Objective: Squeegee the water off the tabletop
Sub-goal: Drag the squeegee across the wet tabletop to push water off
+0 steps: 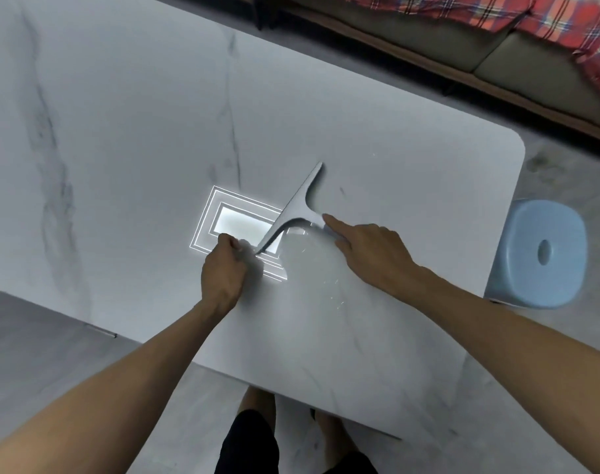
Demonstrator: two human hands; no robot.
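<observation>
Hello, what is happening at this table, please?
A person stands at a white marble-look table with a grey squeegee on it. The right hand holds its handle, index finger stretched along it. The left hand is closed near the blade's near end. A ceiling light reflects in the tabletop beside the blade, and a few droplets glint there. A blue stool stands at the right.

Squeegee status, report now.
Right hand on squeegee handle, forefinger extended. Left hand fisted at blade's near end. Blade on tabletop, droplets nearby. Nothing blocking.
</observation>
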